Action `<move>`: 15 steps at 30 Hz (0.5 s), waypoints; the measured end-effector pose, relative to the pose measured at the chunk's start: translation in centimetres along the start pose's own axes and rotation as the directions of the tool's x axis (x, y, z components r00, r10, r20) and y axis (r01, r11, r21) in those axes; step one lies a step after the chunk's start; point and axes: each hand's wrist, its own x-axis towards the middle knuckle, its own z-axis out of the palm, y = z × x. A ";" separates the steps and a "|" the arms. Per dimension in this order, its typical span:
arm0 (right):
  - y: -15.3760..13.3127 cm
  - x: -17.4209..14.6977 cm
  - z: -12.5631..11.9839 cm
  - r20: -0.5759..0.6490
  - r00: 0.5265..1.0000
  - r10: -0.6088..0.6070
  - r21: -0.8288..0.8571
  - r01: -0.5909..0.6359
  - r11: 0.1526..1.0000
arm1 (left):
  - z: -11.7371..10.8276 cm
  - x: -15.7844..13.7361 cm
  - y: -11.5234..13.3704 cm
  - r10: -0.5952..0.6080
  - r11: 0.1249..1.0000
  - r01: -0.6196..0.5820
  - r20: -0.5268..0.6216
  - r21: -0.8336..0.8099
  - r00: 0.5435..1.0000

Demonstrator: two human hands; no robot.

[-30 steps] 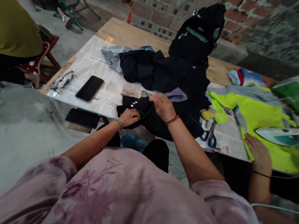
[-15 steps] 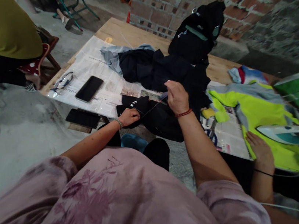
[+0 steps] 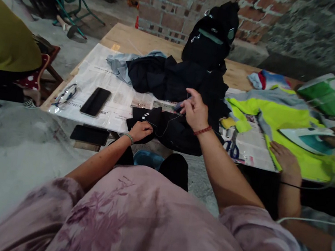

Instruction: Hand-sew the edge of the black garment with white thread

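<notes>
My left hand (image 3: 141, 131) is closed on a black garment (image 3: 182, 132) with small white marks, at the table's front edge. Above the same cloth, my right hand (image 3: 196, 112) is raised, its index finger stretched out and the other fingers curled in. A thin thread (image 3: 166, 130) runs in a slack loop from the cloth by my left fingers up toward my right hand, which seems to pinch its end. Whether a needle is there is too small to see. A small dark purplish thing (image 3: 179, 106) shows beside the right fingertips.
Dark clothes (image 3: 174, 78) and a black backpack (image 3: 211, 38) lie behind. A phone (image 3: 95, 101) and glasses (image 3: 66, 94) sit left on newspaper; scissors (image 3: 232, 146) lie right. A co-worker's hand (image 3: 286, 158) rests on a yellow garment (image 3: 284, 113), beside an iron (image 3: 305, 138).
The thread was taut between my hands and now hangs slack. My right hand has lowered and its fingers have curled, index apart. The co-worker's iron stays on the yellow garment.
</notes>
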 end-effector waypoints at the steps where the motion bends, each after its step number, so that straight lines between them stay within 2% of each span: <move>1: 0.5 -1.1 0.3 0.019 0.998 0.053 0.018 -0.053 0.998 | 0.0 0.0 0.0 0.003 1.000 -0.003 -0.001 -0.003 1.000; 4: 2.1 -5.1 0.7 0.067 0.983 0.171 0.026 -0.173 0.985 | -0.2 -0.1 0.1 0.006 1.000 -0.006 0.004 -0.010 1.000; 7: 2.9 -9.2 0.4 0.079 0.976 0.205 -0.059 -0.201 0.978 | -0.3 -0.1 0.1 -0.008 1.000 0.008 0.017 0.003 1.000; 10: 2.3 -12.7 0.0 0.153 0.976 0.157 -0.216 -0.122 0.969 | -0.5 -0.1 0.1 -0.013 1.000 0.013 0.027 0.011 1.000; 12: 1.7 -14.3 0.2 0.244 0.958 0.149 -0.340 -0.060 0.938 | -0.6 0.0 0.2 -0.016 1.000 0.016 0.027 -0.001 1.000; 15: 1.7 -15.6 0.8 0.299 0.928 0.221 -0.503 -0.044 0.863 | -0.8 0.0 0.3 0.000 1.000 0.001 0.022 -0.026 1.000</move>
